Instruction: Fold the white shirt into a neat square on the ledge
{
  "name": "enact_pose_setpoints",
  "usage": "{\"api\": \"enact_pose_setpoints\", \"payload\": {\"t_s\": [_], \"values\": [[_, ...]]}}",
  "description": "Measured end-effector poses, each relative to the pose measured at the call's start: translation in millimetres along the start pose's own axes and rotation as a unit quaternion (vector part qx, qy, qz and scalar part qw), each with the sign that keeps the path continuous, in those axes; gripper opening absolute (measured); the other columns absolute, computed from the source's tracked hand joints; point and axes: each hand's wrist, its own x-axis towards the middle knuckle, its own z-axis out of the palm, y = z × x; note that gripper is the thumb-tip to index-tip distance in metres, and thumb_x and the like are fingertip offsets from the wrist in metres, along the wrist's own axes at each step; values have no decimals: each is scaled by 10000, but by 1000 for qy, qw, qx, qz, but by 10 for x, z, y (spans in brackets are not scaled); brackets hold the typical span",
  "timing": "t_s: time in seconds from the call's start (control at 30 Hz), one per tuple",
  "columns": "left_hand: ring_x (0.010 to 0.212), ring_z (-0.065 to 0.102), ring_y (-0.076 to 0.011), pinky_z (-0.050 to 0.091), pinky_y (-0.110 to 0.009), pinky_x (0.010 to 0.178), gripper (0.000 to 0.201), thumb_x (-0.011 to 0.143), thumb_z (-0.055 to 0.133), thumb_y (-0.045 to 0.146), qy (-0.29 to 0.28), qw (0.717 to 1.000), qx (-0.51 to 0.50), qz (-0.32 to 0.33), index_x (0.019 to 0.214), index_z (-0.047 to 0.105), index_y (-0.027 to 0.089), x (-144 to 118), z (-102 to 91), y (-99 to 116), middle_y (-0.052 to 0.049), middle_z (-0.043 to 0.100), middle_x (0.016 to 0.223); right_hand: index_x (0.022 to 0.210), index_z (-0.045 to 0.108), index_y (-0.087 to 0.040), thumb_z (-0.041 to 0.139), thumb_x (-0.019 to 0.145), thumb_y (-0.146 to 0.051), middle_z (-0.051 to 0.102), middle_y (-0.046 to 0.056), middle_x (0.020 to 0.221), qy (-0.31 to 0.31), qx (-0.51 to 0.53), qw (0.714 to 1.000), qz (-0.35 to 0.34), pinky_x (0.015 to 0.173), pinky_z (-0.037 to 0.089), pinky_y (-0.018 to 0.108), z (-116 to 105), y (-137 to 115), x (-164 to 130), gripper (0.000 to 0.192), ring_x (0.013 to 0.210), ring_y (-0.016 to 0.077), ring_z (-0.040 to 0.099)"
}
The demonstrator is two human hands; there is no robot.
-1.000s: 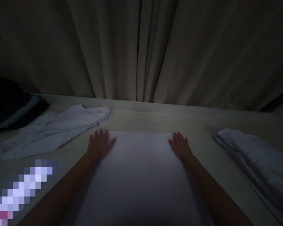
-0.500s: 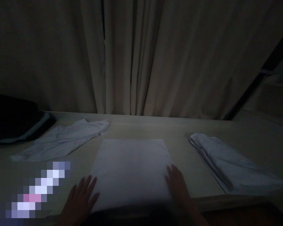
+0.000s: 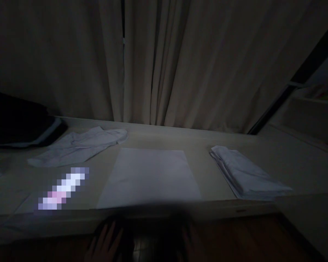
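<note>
A flat white sheet (image 3: 150, 178) lies smooth on the desk in front of me; whether it is cloth or paper I cannot tell. My left hand (image 3: 105, 238) is below the desk's front edge with its fingers spread, resting on something dark that looks like my leg. On the other side, my right hand (image 3: 191, 240) is also low, dim and partly blurred, its fingers stretched out. Neither hand touches the sheet. To the right sits a folded stack of white cloth (image 3: 248, 174), and at the back left lies a crumpled white cloth (image 3: 82, 145).
The pale desk (image 3: 199, 145) runs along a beige curtain (image 3: 213, 72). A dark bag-like bundle (image 3: 16, 120) with a light stripe stands at the left. A pixelated bright patch (image 3: 62, 191) covers something on the desk. A side shelf (image 3: 311, 112) is at the right.
Both hands have left the white sheet's sides and moved down toward me, off the desk. The sheet stays on the desk. The view has shifted slightly.
</note>
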Motion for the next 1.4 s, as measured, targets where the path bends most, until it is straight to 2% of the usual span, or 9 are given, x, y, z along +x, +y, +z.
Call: {"api": "enact_pose_setpoints", "payload": {"t_s": [0.1, 0.2, 0.33, 0.47, 0.6, 0.77, 0.93, 1.03, 1.4], "values": [[1351, 339, -338, 370, -568, 1063, 553, 777, 494, 358, 41, 999, -10, 8, 1327, 471, 314, 47, -286, 57, -90, 393, 1456, 1469, -31, -307, 534, 807, -325, 225, 94, 1524, -14, -2, 1000, 20, 1018, 396, 623, -107, -22, 56, 870, 1344, 389, 306], [1373, 310, -308, 351, -553, 1092, 544, 807, 454, 282, 50, 998, -23, -1, 1350, 449, 292, 158, -418, 168, -72, 377, 1476, 1482, 145, -257, 501, 832, -327, 219, 106, 1531, -29, 1, 999, 43, 1051, 387, 578, -244, -112, 244, 745, 1364, 362, 285], [1400, 250, -290, 327, -512, 1121, 586, 817, 420, 202, 64, 996, -36, 40, 1401, 369, 208, 564, -405, 498, -93, 326, 1505, 1427, 339, -137, 458, 843, -264, 278, 158, 1505, -57, 20, 998, -7, 1093, 334, 556, -367, -490, 719, 609, 1380, 340, 263], [1404, 207, -343, 259, -574, 1130, 646, 796, 444, 193, 67, 996, -27, 59, 1428, 309, 172, 1113, -355, 852, -132, 277, 1517, 1394, 376, -70, 438, 819, -165, 300, 201, 1479, -78, 50, 991, -98, 1109, 280, 574, -312, -918, 1254, 586, 1382, 330, 260], [1398, 218, -348, 202, -597, 1138, 622, 802, 400, 164, 44, 998, -11, 33, 1421, 329, 164, 1323, -229, 877, -152, 303, 1499, 1406, 351, -83, 415, 840, -131, 299, 184, 1482, -108, 61, 987, -102, 1128, 256, 546, -145, -1055, 1472, 573, 1391, 295, 252], [1396, 253, -301, 252, -520, 1139, 642, 795, 380, 126, 24, 998, 3, 64, 1426, 317, 227, 1169, -270, 600, -95, 332, 1500, 1425, 322, -119, 452, 777, -70, 272, 158, 1506, -122, 49, 983, -124, 1140, 241, 525, -67, -889, 1426, 663, 1403, 277, 223], [1394, 232, -359, 205, -568, 1124, 653, 778, 413, 173, -3, 999, 33, -35, 1424, 321, 197, 1052, -550, 302, -125, 292, 1515, 1432, 299, -99, 473, 668, -20, 246, 171, 1515, -119, 16, 988, -96, 1131, 252, 534, -223, -578, 1388, 788, 1412, 295, 183], [1399, 216, -363, 195, -563, 1120, 629, 792, 415, 240, -42, 997, 37, -52, 1414, 344, 179, 1010, -624, 145, -134, 285, 1515, 1435, 301, -107, 530, 693, -104, 228, 179, 1518, -137, -12, 988, -73, 1136, 224, 538, -370, -378, 1353, 776, 1407, 326, 179], [1406, 199, -360, 175, -605, 1097, 568, 860, 319, 314, -91, 985, 62, -129, 1423, 315, 231, 936, -855, 36, -97, 256, 1536, 1461, 243, -232, 420, 855, -367, 185, 119, 1543, -167, -86, 980, 70, 1120, 118, 593, -591, 89, 1214, 646, 1417, 335, 138]]}}
